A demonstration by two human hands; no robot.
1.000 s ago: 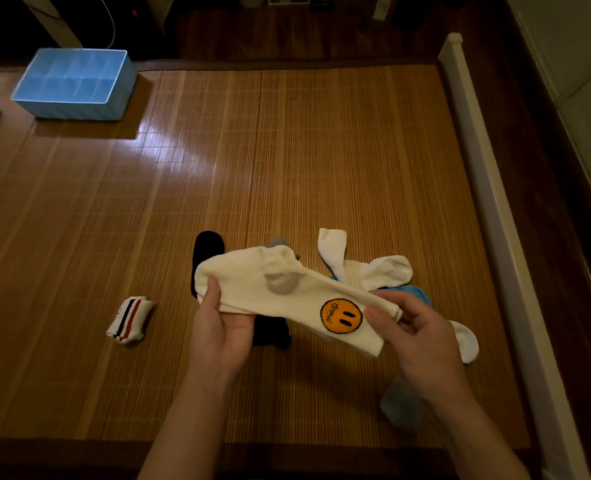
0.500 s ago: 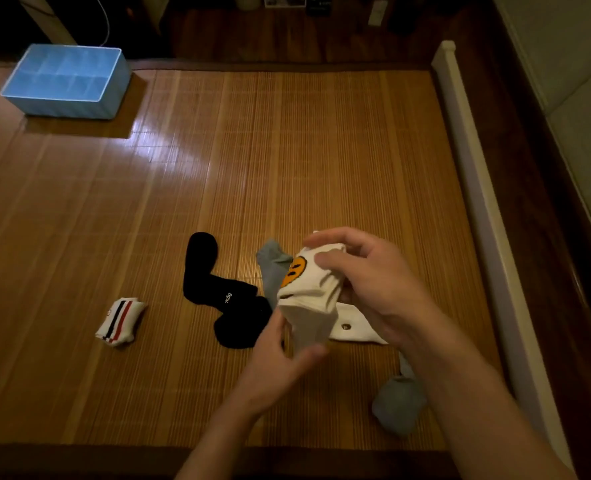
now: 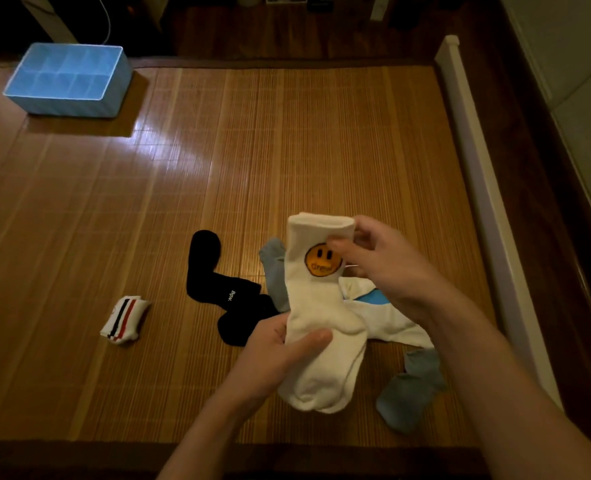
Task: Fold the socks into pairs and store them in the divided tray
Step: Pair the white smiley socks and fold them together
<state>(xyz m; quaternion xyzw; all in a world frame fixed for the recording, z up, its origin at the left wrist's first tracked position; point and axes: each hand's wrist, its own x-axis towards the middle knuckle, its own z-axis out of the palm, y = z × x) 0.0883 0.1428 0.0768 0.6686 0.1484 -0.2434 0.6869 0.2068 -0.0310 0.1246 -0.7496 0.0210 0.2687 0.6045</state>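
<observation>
**Two hands on the white smiley socks (image 3: 321, 306)**

Held up lengthwise above the bamboo mat (image 3: 287, 150), cuff end away, toes toward the camera. Gripped around the heel part by the left hand (image 3: 273, 355), thumb curled across the front. Pinched at the cuff by the right hand (image 3: 380, 268), thumb tip on the edge of the orange face.

Spread on the mat beneath: black socks (image 3: 217, 282) to the left, a grey-blue sock (image 3: 275, 268) just beside them, a white-and-blue sock (image 3: 384, 317) under the right wrist, a second grey-blue sock (image 3: 408, 393) nearest the camera. Set apart further left, a folded striped pair (image 3: 124, 320). Standing at the mat's far left corner, well apart from all the socks, the blue divided tray (image 3: 114, 95).
</observation>
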